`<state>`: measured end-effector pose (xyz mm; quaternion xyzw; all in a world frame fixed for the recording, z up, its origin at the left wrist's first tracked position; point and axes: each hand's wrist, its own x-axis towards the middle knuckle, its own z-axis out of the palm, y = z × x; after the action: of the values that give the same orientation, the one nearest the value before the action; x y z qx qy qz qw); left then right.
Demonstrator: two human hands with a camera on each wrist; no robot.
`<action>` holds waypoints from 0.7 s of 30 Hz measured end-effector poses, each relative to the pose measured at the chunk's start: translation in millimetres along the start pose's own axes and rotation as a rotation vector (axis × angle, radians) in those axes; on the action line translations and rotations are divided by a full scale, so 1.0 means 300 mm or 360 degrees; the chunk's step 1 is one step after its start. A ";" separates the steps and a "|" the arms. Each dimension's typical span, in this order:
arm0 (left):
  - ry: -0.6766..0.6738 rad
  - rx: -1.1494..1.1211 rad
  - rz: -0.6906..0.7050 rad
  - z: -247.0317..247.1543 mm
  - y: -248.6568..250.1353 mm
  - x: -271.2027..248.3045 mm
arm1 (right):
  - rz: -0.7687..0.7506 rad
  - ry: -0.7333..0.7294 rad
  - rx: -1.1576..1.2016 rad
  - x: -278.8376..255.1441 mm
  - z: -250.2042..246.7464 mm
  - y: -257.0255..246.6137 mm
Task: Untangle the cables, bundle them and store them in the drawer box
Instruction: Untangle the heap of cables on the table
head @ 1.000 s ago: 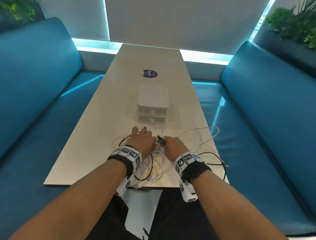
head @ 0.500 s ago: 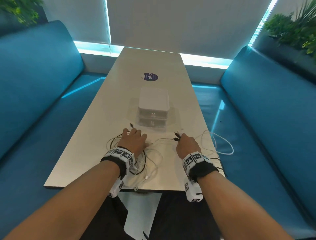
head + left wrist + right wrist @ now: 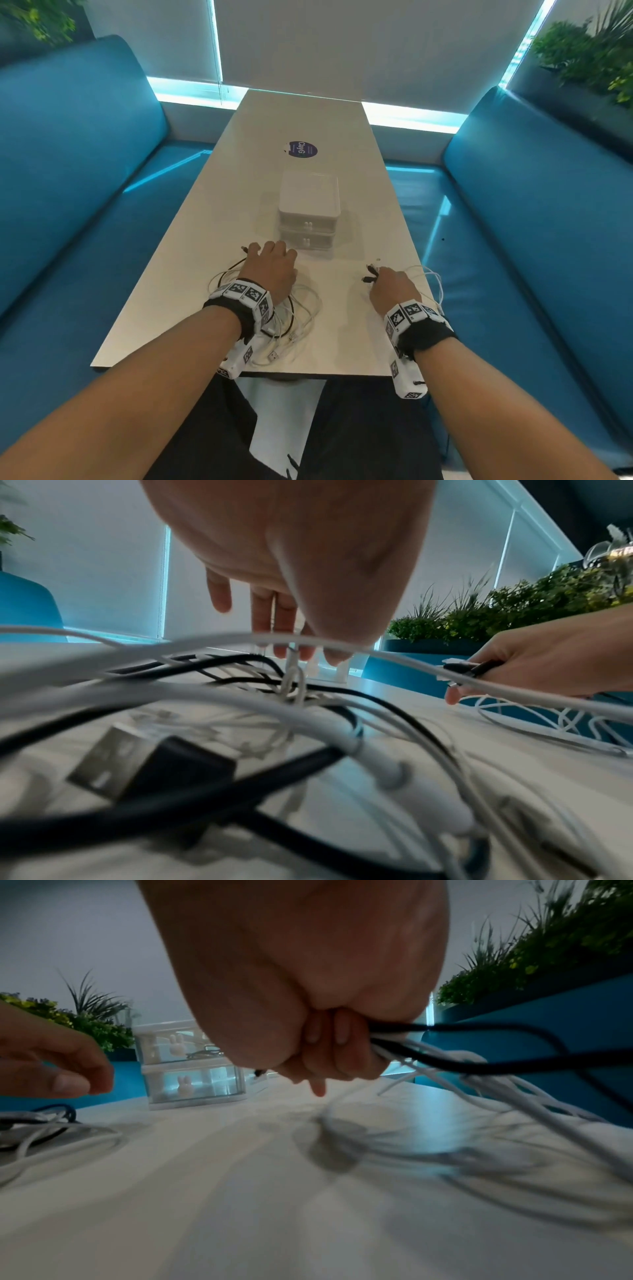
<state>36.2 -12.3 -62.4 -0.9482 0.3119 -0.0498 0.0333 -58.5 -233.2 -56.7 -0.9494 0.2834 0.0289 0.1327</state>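
Long pale counter (image 3: 191, 260) between blue benches (image 3: 78, 178), plants (image 3: 589, 58) at corners, blinds behind. Drawer box (image 3: 308, 212) mid-counter, shut. Left hand (image 3: 270, 270), fingers straight, presses tangled cables (image 3: 294, 325). Right hand (image 3: 390, 287) fingers curled round cable ends (image 3: 371, 272). Since earlier, hands moved further apart, right pulling rightward.

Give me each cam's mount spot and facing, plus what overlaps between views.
Head: on the head, facing forward and down the table; shows both forearms, left hand on the cable pile, right hand.
Left wrist: under the left hand, low over the cable pile, facing ahead and rightward; right hand at the right edge.
Right wrist: under the right hand, gripping a bunch of cables; left hand at the left edge.
Shared: the drawer box in head and right wrist views.
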 end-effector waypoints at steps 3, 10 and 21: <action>-0.0130 -0.0193 0.0225 -0.005 0.018 -0.005 | -0.0130 -0.0044 0.0045 -0.007 -0.001 -0.009; -0.0411 -0.0367 0.0473 -0.047 0.072 -0.021 | -0.0181 -0.0189 0.0075 -0.043 0.019 -0.020; -0.0400 -0.0364 0.0410 -0.093 -0.031 -0.038 | -0.0221 -0.0343 0.0501 -0.086 0.032 -0.047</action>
<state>29.4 1.1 -34.7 -0.8969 0.4276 0.1091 -0.0297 -72.2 -205.7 -59.4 -0.9255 0.2025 0.0764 0.3107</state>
